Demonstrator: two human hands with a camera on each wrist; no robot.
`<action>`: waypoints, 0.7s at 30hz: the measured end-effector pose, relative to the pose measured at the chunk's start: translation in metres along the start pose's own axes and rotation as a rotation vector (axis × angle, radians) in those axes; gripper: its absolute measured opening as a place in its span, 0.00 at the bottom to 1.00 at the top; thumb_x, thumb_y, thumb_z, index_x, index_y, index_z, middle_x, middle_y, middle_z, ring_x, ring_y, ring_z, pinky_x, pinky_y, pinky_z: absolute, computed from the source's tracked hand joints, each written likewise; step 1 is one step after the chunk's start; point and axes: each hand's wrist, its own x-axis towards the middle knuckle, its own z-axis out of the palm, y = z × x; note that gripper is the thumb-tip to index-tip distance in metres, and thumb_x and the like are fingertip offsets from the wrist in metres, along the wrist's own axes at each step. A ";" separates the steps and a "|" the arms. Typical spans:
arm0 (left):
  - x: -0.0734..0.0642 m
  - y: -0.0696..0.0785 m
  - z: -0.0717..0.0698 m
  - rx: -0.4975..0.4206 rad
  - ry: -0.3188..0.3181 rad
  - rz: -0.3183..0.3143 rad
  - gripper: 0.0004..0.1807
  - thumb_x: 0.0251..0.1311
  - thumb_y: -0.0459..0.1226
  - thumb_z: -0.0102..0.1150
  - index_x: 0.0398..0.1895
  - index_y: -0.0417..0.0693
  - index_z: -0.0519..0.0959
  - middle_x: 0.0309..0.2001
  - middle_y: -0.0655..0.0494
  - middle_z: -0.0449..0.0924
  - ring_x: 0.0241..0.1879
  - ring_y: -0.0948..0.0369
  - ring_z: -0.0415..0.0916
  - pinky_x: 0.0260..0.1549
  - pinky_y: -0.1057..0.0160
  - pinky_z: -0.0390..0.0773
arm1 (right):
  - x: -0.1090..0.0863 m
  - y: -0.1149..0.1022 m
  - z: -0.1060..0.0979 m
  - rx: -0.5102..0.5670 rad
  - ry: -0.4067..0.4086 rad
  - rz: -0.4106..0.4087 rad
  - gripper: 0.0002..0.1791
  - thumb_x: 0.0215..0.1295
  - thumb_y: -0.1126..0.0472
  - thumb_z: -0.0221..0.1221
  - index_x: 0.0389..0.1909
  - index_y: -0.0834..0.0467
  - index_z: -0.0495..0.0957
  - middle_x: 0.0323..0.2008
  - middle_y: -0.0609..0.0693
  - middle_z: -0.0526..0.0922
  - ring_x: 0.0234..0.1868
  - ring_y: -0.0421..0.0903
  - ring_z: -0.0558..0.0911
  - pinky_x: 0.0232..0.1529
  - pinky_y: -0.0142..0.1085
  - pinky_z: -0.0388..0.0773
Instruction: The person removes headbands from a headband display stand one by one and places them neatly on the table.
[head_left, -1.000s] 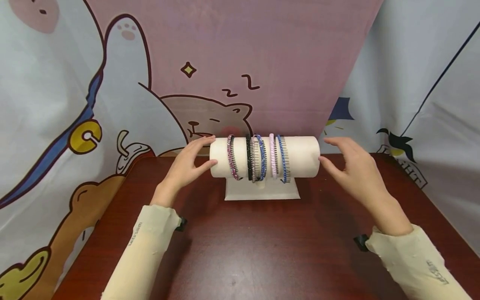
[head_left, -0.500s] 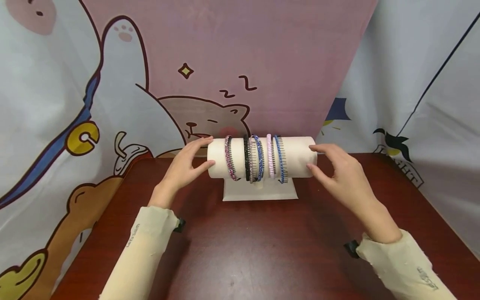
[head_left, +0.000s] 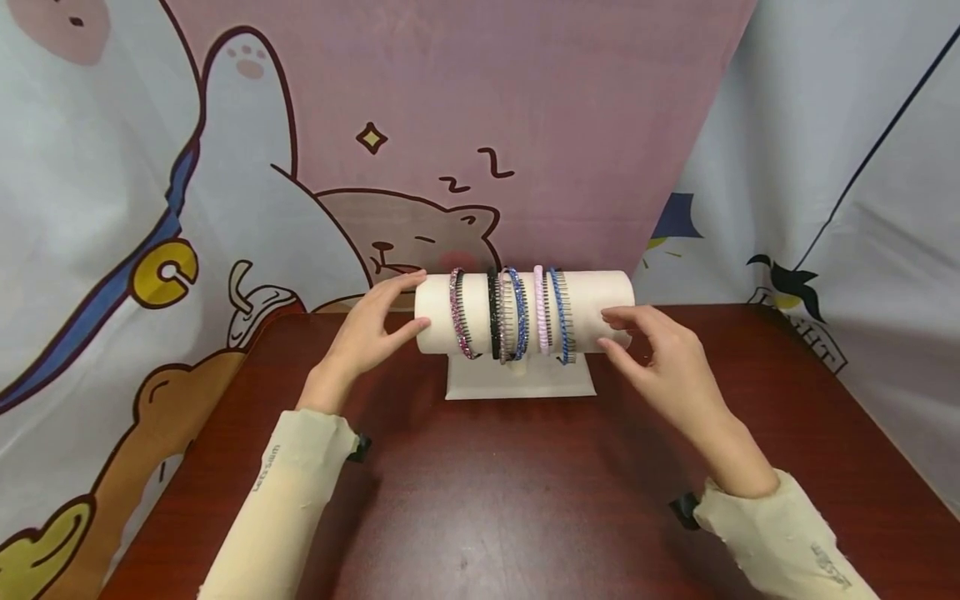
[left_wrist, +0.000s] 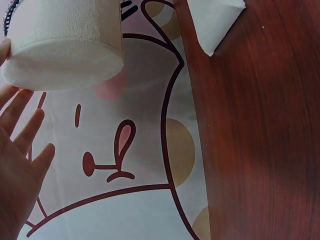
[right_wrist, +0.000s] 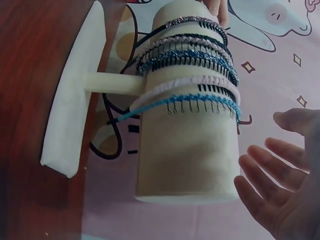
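Observation:
A white padded roll (head_left: 588, 292) stands sideways on a white base (head_left: 521, 387). Several toothed headbands sit around it: a pink glittery headband (head_left: 459, 315), a black headband (head_left: 494, 317), a blue glittery headband (head_left: 520, 312), a pale pink headband (head_left: 541, 308) and a bright blue headband (right_wrist: 195, 100) with wire teeth. At the roll's left end my left hand (head_left: 365, 327) has its fingertips and thumb right at the rim, fingers extended. Near the right end my right hand (head_left: 670, 367) reaches in with fingers relaxed and apart, holding nothing; its fingertips overlap the roll in the head view.
The dark red wooden table (head_left: 480, 492) extends in front of the base. Behind the stand hangs a pink and white cartoon cloth (head_left: 585, 125), close to the table's back edge. A pale cloth (head_left: 862, 167) hangs along the right side.
My right hand has moved left and slightly down, from beside the roll's right end to in front of it. The left hand has stayed at the left end.

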 end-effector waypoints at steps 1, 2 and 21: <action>0.000 0.000 0.000 0.000 0.000 0.002 0.36 0.64 0.50 0.63 0.74 0.62 0.64 0.74 0.58 0.66 0.73 0.53 0.62 0.72 0.44 0.61 | -0.001 0.000 0.002 0.005 0.000 0.011 0.17 0.59 0.65 0.68 0.51 0.59 0.81 0.43 0.53 0.87 0.41 0.49 0.84 0.41 0.24 0.70; 0.000 0.000 0.000 0.000 -0.001 0.003 0.36 0.64 0.51 0.63 0.74 0.62 0.64 0.74 0.59 0.66 0.74 0.53 0.62 0.72 0.44 0.60 | -0.001 0.000 0.003 0.012 -0.002 0.023 0.17 0.60 0.65 0.68 0.50 0.58 0.82 0.43 0.53 0.88 0.41 0.49 0.84 0.40 0.22 0.69; -0.001 0.000 0.002 -0.012 0.015 0.011 0.35 0.64 0.52 0.62 0.74 0.62 0.65 0.74 0.62 0.66 0.74 0.56 0.62 0.73 0.47 0.60 | -0.008 -0.004 0.033 0.085 0.009 0.205 0.13 0.59 0.58 0.71 0.42 0.56 0.83 0.34 0.49 0.89 0.34 0.43 0.87 0.34 0.20 0.79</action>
